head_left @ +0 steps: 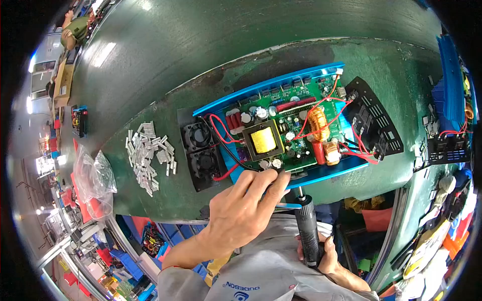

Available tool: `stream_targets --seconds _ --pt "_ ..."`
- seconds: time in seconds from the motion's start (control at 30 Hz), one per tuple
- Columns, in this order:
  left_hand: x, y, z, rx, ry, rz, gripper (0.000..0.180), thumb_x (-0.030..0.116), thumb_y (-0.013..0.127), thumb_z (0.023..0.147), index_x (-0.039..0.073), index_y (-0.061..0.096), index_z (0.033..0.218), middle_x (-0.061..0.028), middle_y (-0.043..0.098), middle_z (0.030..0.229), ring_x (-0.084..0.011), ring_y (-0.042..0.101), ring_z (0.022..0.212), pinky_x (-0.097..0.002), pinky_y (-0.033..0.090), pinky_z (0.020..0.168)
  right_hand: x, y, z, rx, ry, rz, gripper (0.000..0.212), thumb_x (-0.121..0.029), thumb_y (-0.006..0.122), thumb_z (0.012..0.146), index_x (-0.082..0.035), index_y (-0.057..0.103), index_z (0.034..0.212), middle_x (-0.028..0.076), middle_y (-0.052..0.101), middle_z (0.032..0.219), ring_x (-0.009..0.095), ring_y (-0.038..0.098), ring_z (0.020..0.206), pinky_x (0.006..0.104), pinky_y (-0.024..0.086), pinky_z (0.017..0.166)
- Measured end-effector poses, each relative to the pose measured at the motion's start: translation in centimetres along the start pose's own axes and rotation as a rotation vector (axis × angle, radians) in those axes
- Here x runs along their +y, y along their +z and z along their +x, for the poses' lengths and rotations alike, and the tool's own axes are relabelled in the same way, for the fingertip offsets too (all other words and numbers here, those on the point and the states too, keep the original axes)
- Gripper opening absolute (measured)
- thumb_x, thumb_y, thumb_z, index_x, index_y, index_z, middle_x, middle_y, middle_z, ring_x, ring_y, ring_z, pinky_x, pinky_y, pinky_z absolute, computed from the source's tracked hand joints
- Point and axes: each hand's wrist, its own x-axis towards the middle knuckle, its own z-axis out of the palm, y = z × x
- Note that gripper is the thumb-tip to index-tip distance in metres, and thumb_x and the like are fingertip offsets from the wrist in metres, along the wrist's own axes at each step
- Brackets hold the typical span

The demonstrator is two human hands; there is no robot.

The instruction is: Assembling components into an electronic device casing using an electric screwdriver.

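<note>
Lettering noted: one line of blue capitals (pixel 242 287) across the grey shirt (pixel 271 261), with a round blue emblem (pixel 241 296) just beneath; markings on the green circuit board (pixel 316 92) too small to read here

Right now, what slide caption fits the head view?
Left hand at the near edge of an open blue case holding a circuit board, right hand gripping a black cylindrical tool.
</note>
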Motion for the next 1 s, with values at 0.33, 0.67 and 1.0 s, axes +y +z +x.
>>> stream_targets --seconds 0.33,0.67,1.0 --pt "-0.7 -0.5 0.0 0.005 -0.003 -0.147 0.031 0.014 0.070 0.080 0.007 0.070 0.110 0.0035 0.061 0.095 -0.0127 0.060 0.088 -0.0258 0.052 0.057 0.3 0.6 0.7 0.085 0.155 0.070 0.096 -0.082 0.029 0.091 0.002 0.051 0.131 0.011 0.059 0.067 0.020 0.052 0.048 0.0347 0.040 0.045" --pt "-1.2 2.0 -2.9 0.492 -0.231 -0.207 0.022 0.012 0.072 0.070 0.014 0.063 0.089 -0.0011 0.056 0.094 -0.0209 0.057 0.089 -0.0329 0.049 0.053 -0.9 -2.7 -0.1 0.696 -0.584 -0.170 0.049 -0.040 0.048 0.104 0.003 0.069 0.112 0.012 0.069 0.090 0.020 0.065 0.077 0.0334 0.054 0.071" --pt "-11.7 -0.4 -14.4 0.683 -0.927 0.131 0.020 0.015 0.072 0.085 0.010 0.068 0.104 -0.0065 0.062 0.101 -0.0277 0.065 0.094 -0.0408 0.054 0.064 -11.1 -9.7 4.1 0.564 -0.835 -0.622 0.044 -0.039 0.050 0.104 0.002 0.066 0.106 0.013 0.065 0.095 0.025 0.064 0.080 0.0347 0.053 0.070"
